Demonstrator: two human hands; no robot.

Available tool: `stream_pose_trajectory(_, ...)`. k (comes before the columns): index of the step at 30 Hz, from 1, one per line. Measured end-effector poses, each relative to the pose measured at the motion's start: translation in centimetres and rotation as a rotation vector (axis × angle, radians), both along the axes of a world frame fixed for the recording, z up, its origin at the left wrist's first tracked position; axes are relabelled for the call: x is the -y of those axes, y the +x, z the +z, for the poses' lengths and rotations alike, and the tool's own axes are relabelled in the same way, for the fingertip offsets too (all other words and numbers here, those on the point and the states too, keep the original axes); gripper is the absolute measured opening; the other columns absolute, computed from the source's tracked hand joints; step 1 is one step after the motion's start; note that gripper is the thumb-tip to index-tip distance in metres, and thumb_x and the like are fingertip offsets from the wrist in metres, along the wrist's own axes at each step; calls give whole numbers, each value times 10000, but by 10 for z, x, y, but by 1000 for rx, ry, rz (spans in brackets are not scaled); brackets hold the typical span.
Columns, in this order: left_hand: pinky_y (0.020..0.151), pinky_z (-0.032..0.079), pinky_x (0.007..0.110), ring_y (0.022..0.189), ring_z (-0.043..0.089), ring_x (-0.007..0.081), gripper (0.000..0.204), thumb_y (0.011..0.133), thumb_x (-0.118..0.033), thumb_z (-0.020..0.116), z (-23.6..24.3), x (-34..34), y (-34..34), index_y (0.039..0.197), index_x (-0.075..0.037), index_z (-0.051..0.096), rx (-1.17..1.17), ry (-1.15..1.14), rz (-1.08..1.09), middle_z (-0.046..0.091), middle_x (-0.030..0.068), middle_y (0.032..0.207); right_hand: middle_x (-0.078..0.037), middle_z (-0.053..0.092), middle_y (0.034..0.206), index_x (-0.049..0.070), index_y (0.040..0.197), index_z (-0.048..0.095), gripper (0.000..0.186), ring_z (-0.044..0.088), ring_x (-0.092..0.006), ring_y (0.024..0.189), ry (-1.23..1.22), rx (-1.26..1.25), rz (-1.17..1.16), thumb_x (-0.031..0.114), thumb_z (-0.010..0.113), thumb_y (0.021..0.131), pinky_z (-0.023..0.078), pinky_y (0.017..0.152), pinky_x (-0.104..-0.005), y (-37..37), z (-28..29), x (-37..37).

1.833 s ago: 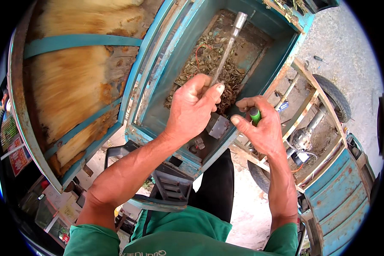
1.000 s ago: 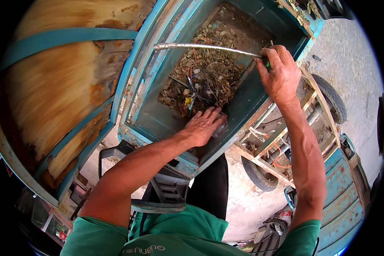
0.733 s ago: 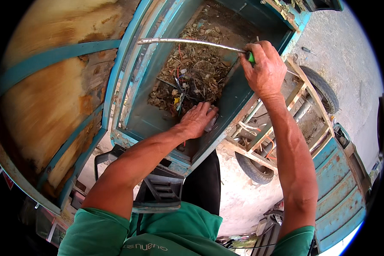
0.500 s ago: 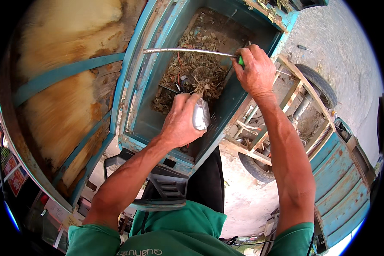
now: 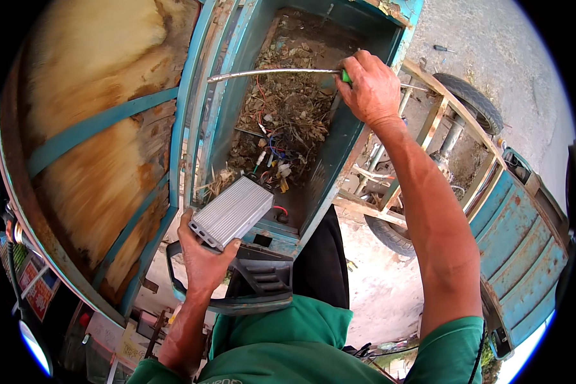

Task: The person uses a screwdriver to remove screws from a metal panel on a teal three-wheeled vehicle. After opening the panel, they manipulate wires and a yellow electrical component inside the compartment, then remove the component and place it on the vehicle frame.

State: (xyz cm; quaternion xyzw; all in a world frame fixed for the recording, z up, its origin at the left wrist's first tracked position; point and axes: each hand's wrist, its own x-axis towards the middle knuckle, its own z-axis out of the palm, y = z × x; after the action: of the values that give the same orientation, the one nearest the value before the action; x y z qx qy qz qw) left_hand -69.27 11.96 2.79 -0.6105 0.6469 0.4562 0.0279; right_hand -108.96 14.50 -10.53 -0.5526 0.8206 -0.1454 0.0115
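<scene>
Silvery aluminium, finned along the top: controller housing (image 5: 232, 212) in the left hand (image 5: 201, 256), grasped by its near end, thumb at one corner, fingers along the opposite side. Tilted over the near left corner of the teal metal bin (image 5: 343, 142); touching the rim or just above it, impossible to tell. Right hand (image 5: 372, 89) over the bin's right rim, clenched round a long steel rod (image 5: 275, 71) and a green handle (image 5: 346, 76); one tool or two, not clear. Rod spanning the bin, tip over the left rim. Inside the bin, dry leaf litter (image 5: 301, 105), blue wires (image 5: 280, 153), a yellow connector (image 5: 283, 185) and, toward the near wall, a red wire loop (image 5: 280, 209). Just outside that wall, a black plastic bracket (image 5: 262, 275).

Step in hand, by the look of it: housing held clear of the litter, tools parked in the other fist. Called for next, probably: firm hold on the housing, room past the bin's rim, and a check for leads underneath, hidden from this angle.
</scene>
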Motion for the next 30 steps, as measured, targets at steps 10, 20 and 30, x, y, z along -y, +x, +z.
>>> stream_pose_trajectory(10, 869, 488, 403, 1084, 566, 247, 773, 817, -370, 750, -10, 21, 27, 1362, 3, 348, 63, 417, 529, 511, 163, 1237, -46, 560, 893, 121, 913, 623, 233, 615, -244, 877, 41, -41, 3, 264, 748, 778, 519, 738, -391, 1, -2, 1)
stream_pose_trajectory(20, 893, 445, 551, 996, 601, 297, 865, 773, -718, 644, -37, 47, 25, 1409, -183, 406, 147, 557, 777, 526, 161, 1153, -50, 558, 871, 114, 858, 608, 231, 616, -252, 862, -19, -18, 14, 265, 754, 763, 519, 733, -397, 1, 2, 0)
stream_pose_trajectory(30, 892, 497, 398, 1080, 589, 268, 896, 754, -406, 790, -29, 31, -34, 1388, 57, 357, 168, 14, 355, 522, 222, 1228, -46, 561, 874, 117, 871, 622, 235, 617, -252, 865, -82, 9, 42, 270, 759, 757, 520, 731, -397, 0, -3, -3)
